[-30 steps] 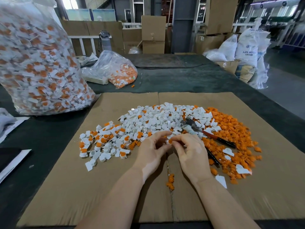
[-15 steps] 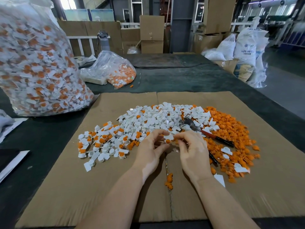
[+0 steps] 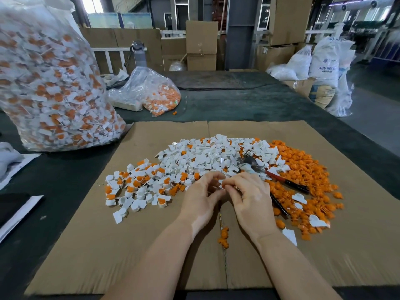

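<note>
My left hand (image 3: 201, 197) and my right hand (image 3: 249, 198) meet at the near edge of the heap, fingertips together. Between them they pinch a small white plastic piece (image 3: 223, 184), mostly hidden by the fingers. A heap of white plastic pieces (image 3: 207, 156) lies on the cardboard sheet (image 3: 86, 245) just beyond my hands. To its left are white pieces with orange inserts (image 3: 138, 185). A pile of loose orange pieces (image 3: 303, 174) spreads to the right.
Red-and-black-handled pliers (image 3: 279, 179) lie among the pieces right of my hands. A few orange pieces (image 3: 224, 236) sit between my wrists. A large clear bag of assembled pieces (image 3: 49, 83) stands far left, a smaller bag (image 3: 155, 92) behind. Cartons and white sacks (image 3: 324, 68) line the back.
Both hands stay together at the heap's near edge; the fingers have shifted slightly around the small piece. The orange seen between the fingertips earlier is no longer visible.
</note>
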A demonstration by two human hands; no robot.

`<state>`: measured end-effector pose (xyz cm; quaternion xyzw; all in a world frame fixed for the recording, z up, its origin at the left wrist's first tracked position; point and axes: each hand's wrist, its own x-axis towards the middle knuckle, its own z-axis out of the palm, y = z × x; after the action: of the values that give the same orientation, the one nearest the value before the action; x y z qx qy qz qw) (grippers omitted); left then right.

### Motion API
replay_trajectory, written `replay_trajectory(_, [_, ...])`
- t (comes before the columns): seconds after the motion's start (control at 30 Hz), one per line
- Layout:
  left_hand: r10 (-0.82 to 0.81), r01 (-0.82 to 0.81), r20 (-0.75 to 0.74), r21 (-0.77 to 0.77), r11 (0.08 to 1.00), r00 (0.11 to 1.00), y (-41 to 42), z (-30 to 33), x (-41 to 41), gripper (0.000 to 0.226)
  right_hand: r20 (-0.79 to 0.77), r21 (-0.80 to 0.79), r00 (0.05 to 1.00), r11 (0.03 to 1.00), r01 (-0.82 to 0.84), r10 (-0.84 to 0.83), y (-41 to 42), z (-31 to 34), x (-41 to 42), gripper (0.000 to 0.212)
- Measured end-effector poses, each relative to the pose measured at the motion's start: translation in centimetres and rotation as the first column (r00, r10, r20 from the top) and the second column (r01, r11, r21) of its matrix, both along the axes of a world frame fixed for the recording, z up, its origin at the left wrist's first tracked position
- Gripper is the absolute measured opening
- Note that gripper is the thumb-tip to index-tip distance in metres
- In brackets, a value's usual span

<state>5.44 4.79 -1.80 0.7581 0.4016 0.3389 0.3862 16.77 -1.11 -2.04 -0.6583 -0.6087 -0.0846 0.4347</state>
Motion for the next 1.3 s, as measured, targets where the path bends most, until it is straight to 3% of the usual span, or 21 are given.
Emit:
replay_trajectory(0.17, [0.130, -0.130, 0.022, 0.020, 0.991, 0.991, 0.1, 0.4, -0.5, 0.025, -0.038, 0.056, 0.999, 0.998, 0.019, -0.016, 0.1, -0.2, 0.2, 0.007])
replay_trajectory(0.3, [0.291, -0.283, -0.055, 0.122, 0.951, 0.955, 1.4, 1.0, -2.3, 0.023, -0.022, 0.054, 0.999, 0.997, 0.049, -0.048, 0.2, -0.4, 0.1, 0.009])
replay_trajectory(0.5, [0.582, -0.463, -0.301, 0.384, 0.799, 0.755, 3.7, 1.9, -5.5, 0.024, -0.013, 0.047, 0.987, 0.986, 0.160, -0.160, 0.3, -0.6, 0.1, 0.014])
replay_trajectory(0.6, [0.620, -0.498, -0.379, 0.377, 0.781, 0.687, 4.1, 1.9, -6.0, 0.027, -0.018, 0.033, 0.976, 0.976, 0.217, -0.217, 0.3, -0.7, 0.1, 0.015])
replay_trajectory(0.83, [0.662, -0.516, -0.425, 0.416, 0.749, 0.618, 4.2, 1.8, -5.8, 0.031, -0.005, -0.033, 0.956, 0.956, 0.292, -0.292, 0.5, -0.9, 0.2, 0.015])
replay_trajectory(0.9, [0.663, -0.498, -0.316, 0.465, 0.731, 0.678, 3.9, 1.8, -5.3, 0.030, 0.017, -0.031, 0.947, 0.947, 0.320, -0.320, 0.5, -0.9, 0.1, 0.016])
replay_trajectory(0.97, [0.518, -0.386, -0.209, 0.456, 0.802, 0.829, 3.3, 1.7, -4.2, 0.025, 0.032, -0.025, 0.931, 0.931, 0.364, -0.363, 0.6, -1.0, 0.1, 0.018])
replay_trajectory(1.03, [0.349, -0.222, -0.260, 0.414, 0.882, 0.900, 2.6, 1.4, -2.7, 0.026, 0.033, -0.021, 0.913, 0.913, 0.408, -0.408, 0.7, -1.1, 0.1, 0.017])
replay_trajectory(1.17, [0.249, -0.081, -0.443, 0.365, 0.927, 0.861, 2.1, -0.1, -0.7, 0.056, 0.056, -0.037, 0.886, 0.886, 0.463, -0.461, 0.9, -1.4, 0.2, 0.013])
replay_trajectory(1.3, [0.251, -0.053, -0.480, 0.389, 0.920, 0.841, 1.9, -0.7, 0.3, 0.040, 0.150, -0.029, 0.874, 0.881, 0.472, -0.463, 1.1, -1.5, 0.1, 0.008])
